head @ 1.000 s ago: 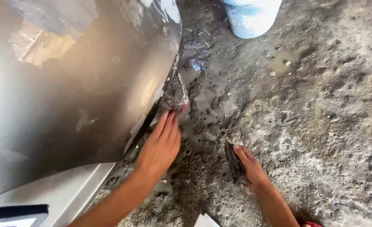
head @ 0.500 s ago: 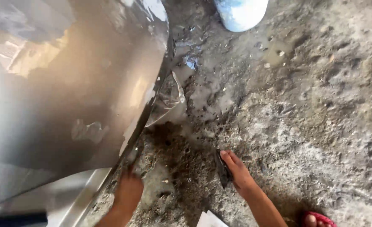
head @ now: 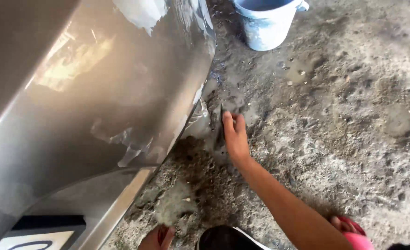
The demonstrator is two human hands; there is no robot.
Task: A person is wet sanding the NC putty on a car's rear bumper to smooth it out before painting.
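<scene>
1. Sanding pad, a thin dark flat piece (head: 220, 124), sits pinched in my right hand (head: 236, 139), fingers closed over it, held against the lower edge of the grey metal car body panel (head: 98, 92), just above the rough wet concrete floor (head: 344, 120).
2. I judge the stroke goes best with the pad flat to the panel's edge and light, even pressure, working along the curve.
3. My left hand (head: 157, 237) shows only at the bottom edge of the view, near the floor; I cannot tell whether it is open or closed.
4. A pale blue plastic bucket (head: 265, 25) stands well apart on the floor, beyond the panel's edge.
5. Patches of bare filler and dull primer mark the panel; grit and puddles beneath could foul the pad if it dips.
</scene>
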